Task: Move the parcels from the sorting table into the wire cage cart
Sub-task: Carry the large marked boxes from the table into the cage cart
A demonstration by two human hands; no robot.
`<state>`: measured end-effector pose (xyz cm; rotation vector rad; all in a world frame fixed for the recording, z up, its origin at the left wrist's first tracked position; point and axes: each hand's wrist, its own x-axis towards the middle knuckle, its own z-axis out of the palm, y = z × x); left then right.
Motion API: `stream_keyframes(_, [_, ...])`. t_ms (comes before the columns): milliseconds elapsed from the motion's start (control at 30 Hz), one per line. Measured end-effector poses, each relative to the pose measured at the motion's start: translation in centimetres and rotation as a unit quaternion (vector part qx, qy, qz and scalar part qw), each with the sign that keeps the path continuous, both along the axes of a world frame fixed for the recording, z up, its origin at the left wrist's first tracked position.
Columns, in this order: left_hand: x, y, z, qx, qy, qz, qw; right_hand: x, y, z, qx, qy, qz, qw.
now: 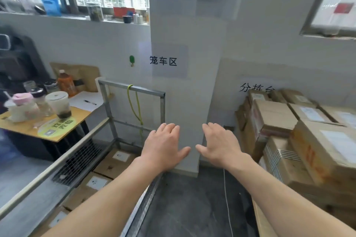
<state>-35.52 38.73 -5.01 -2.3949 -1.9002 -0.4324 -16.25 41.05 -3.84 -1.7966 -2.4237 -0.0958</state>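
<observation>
My left hand (163,146) and right hand (219,144) hang empty, fingers loose, between the cart (133,87) and the parcels (277,113) stacked at my right. Pulling a lower parcel first could topple the uneven stack.

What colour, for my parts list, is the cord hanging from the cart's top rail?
The cord is yellow-green; head view.

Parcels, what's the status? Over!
Left hand, right hand open, empty. Parcels stacked right; few in cage cart. Nothing seen blocking.
</observation>
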Motion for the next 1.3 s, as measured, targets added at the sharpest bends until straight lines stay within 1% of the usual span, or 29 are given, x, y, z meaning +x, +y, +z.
stream_keyframes(367, [6.1,0.1,0.8,0.004,-0.007,-0.142,0.99,6.2,-5.5,1.0,0.005,-0.011,-0.151,0.989])
stream_keyframes(700, [10.5,-3.1,0.0,-0.003,-0.026,-0.263,0.964,9.4,-13.7,0.4,0.005,-0.017,-0.261,0.965])
stream_keyframes(867, [14.0,-5.4,-0.5,-0.012,-0.027,-0.32,0.947,11.9,-18.2,0.0,0.005,-0.009,-0.316,0.949])
stream_keyframes(1000, [17.7,-7.2,-1.0,-0.016,-0.022,-0.361,0.932,14.8,-21.8,-0.6,-0.015,-0.017,-0.366,0.93])
stream_keyframes(1300, [28.6,-11.5,-1.0,-0.025,-0.02,-0.423,0.905,24.7,-28.8,-1.0,-0.027,-0.009,-0.449,0.893])
